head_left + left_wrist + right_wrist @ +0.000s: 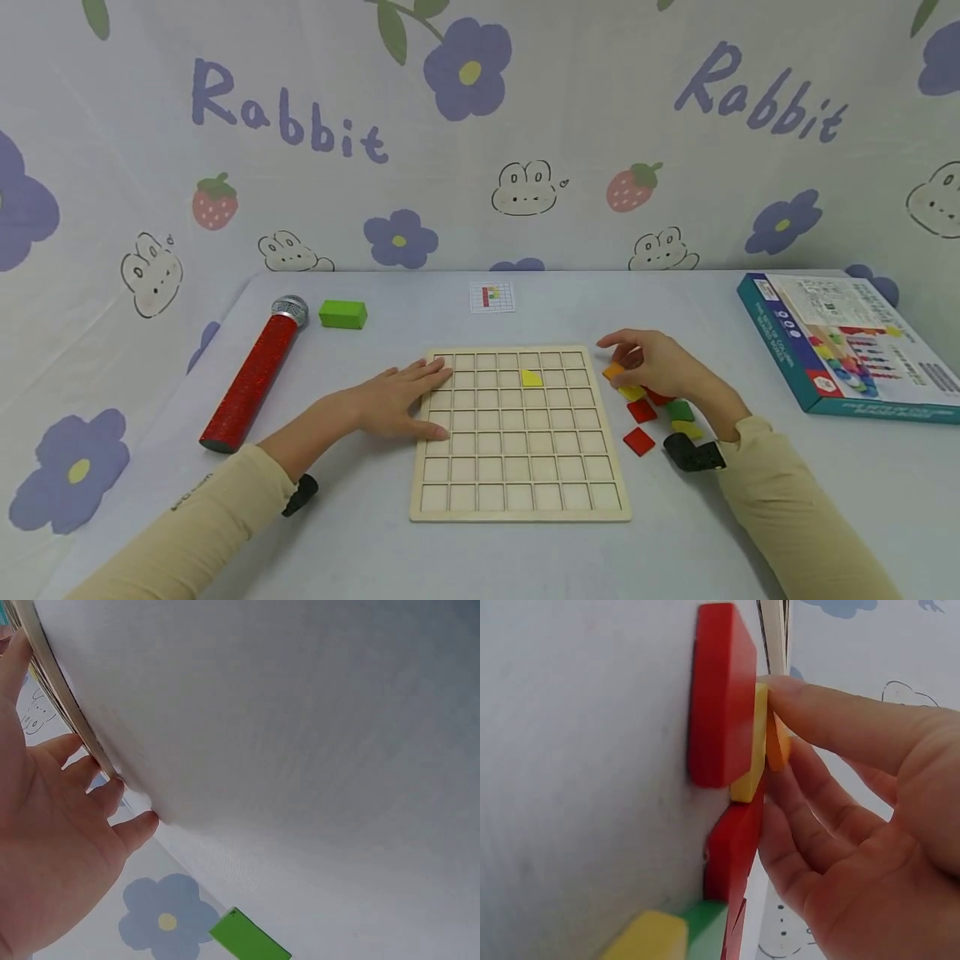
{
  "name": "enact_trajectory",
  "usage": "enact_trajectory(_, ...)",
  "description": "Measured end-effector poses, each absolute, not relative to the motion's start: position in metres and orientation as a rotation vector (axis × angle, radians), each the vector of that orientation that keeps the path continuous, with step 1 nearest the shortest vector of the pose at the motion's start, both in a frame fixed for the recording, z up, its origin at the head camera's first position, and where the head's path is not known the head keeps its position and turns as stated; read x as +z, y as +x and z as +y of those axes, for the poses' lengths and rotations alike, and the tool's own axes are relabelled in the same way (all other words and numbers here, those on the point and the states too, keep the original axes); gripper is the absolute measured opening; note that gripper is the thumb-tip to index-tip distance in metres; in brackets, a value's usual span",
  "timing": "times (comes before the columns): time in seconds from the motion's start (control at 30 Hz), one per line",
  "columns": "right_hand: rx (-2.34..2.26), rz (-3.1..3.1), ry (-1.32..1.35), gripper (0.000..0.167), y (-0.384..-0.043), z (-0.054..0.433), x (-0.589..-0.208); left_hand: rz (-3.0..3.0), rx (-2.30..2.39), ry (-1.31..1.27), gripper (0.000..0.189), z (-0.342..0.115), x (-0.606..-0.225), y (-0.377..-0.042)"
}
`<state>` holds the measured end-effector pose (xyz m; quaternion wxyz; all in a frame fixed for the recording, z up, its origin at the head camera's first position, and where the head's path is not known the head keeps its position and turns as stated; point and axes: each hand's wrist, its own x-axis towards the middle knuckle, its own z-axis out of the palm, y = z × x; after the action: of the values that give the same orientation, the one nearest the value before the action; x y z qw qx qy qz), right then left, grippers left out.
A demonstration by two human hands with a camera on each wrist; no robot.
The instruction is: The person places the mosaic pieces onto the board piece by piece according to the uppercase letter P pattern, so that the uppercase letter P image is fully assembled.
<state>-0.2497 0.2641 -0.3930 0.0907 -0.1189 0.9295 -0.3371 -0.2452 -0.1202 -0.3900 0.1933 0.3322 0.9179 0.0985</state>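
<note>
A wooden grid board [521, 497] lies flat on the table, with one yellow tile [532, 379] in a cell of its upper part. My left hand [390, 404] rests on the board's left edge, fingers spread and thumb apart; the left wrist view shows fingertips along the wooden rim. Just off the board's right edge, my right hand [656, 362] pinches an orange tile [778, 746] between thumb and fingers. A yellow tile [759, 735] lies right by the thumb. Around it are red tiles [639, 442], a green tile [680, 412] and another yellow tile [687, 430].
Behind the board lies a small card [492, 297] with a coloured grid pattern. A green block [342, 315] and a red glittery microphone [251, 379] are at the left. A flat game box [862, 350] lies at the far right. A printed cloth [450, 167] hangs behind.
</note>
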Motion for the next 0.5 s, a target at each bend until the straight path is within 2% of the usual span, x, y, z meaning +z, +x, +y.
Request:
enact_trajectory(0.17, -0.986, 2.802, -0.349, 0.043, -0.2487, 0.2624, -0.393, 2.575, 0.275, 0.932, 0.093, -0.1204, -0.3914, -0.2455)
enact_trajectory(0.5, -1.083, 2.901, -0.362, 0.02, -0.2463, 0.2614, -0.3897, 2.571, 0.279, 0.942, 0.092, -0.12, -0.3901, -0.2448)
